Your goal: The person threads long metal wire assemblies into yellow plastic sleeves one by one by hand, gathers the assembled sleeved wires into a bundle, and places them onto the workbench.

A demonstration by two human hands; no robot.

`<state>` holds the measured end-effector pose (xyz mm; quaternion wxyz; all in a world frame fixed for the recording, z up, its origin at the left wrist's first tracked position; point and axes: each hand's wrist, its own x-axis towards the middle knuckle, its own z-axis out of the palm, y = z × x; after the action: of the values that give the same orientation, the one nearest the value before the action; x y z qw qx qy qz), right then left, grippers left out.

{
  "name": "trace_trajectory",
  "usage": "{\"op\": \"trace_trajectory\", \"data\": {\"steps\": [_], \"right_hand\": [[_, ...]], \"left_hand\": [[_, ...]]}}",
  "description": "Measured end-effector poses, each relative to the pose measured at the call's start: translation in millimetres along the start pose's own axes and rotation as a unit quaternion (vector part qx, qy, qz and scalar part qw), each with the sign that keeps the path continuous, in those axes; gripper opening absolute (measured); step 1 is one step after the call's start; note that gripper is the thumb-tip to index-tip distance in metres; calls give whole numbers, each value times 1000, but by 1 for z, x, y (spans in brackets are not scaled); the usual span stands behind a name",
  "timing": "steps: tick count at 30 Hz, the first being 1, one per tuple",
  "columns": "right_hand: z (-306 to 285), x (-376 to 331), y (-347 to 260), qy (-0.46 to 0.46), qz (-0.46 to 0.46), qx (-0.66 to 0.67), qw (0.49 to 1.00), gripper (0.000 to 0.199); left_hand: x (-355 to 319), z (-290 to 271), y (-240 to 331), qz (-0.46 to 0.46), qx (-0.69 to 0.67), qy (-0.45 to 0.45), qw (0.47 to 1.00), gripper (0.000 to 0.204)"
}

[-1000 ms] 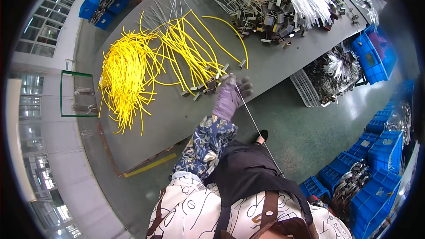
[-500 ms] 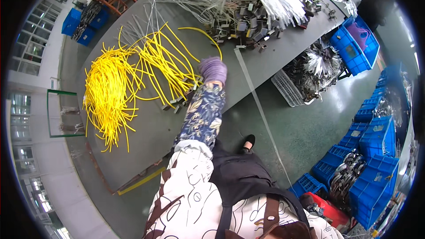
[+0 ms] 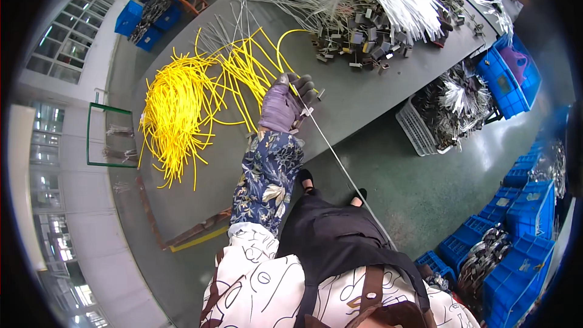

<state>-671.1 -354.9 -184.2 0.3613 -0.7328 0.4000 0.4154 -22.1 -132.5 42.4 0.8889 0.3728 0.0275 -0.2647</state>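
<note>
My left hand, in a purple-grey glove, is over the grey table with its fingers curled in a pinch. Between them are the end of a yellow tube, which arcs up from the table, and a thin pale wire. Small metal pieces show at the fingertips, partly hidden by the glove. From the hand the wire runs taut down to the right, past my black apron; its far end is out of sight. My right hand does not show.
Left of my hand lies a heap of yellow tubes. Further back are metal-ended wires under a white bundle of strands. A grey crate and blue crates stand right of the table, with more blue crates at lower right.
My left hand has turned, so its curled fingers now show with the yellow tube end and the wire. The wire's upper end has come from farther right on the table to this hand. The view has shifted.
</note>
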Motion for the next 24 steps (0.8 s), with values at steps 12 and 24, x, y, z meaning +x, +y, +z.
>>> {"op": "trace_trajectory", "data": {"steps": [12, 24], "right_hand": [[1, 11, 4, 6, -2, 7, 1000, 25], [-15, 13, 0, 7, -15, -6, 1000, 24]], "left_hand": [[0, 18, 11, 85, 19, 82, 993, 21], [-75, -14, -106, -82, 180, -104, 975, 26]]}}
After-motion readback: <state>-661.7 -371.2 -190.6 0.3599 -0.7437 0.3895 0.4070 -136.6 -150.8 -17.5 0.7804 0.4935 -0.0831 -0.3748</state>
